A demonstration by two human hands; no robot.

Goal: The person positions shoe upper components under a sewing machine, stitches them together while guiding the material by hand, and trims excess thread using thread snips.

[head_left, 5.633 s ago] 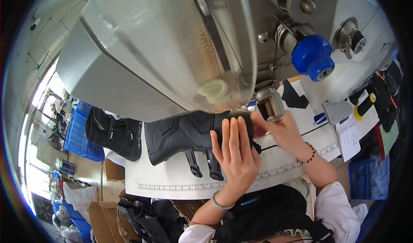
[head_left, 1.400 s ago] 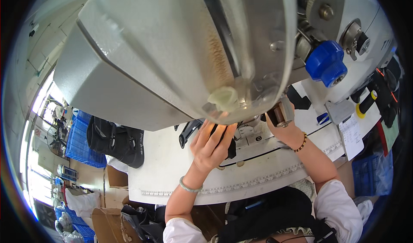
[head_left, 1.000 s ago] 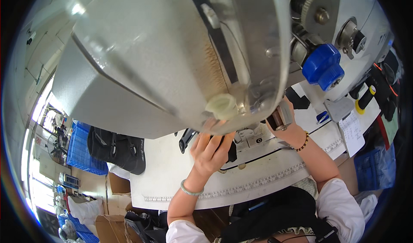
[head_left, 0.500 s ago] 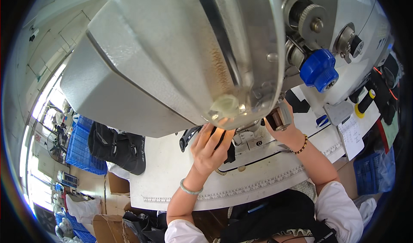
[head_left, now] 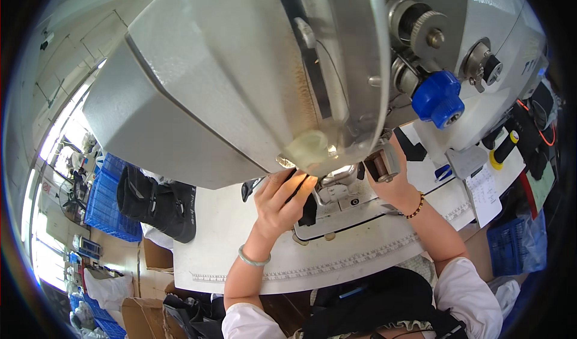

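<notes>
A large grey-white sewing machine head fills the upper middle and hides part of both hands' work. My left hand, with a pale bangle at the wrist, is bent over a black fabric piece left of the metal needle plate; its fingers close on the piece. A dark end of what seems the same piece shows beyond the fingers. My right hand, with a beaded bracelet, is right of the needle area. Its fingers are mostly behind a metal machine part, so their grip is hidden.
A white table with a ruler strip along its near edge carries the machine. Black boots stand at its left beside blue crates. At right are a blue knob, a yellow-and-black thread spool and a written paper sheet.
A metal lever and thread now show in the machine head's slot. My left hand has shifted slightly left from the needle area, its fingers closer together. The whole view has shifted a little.
</notes>
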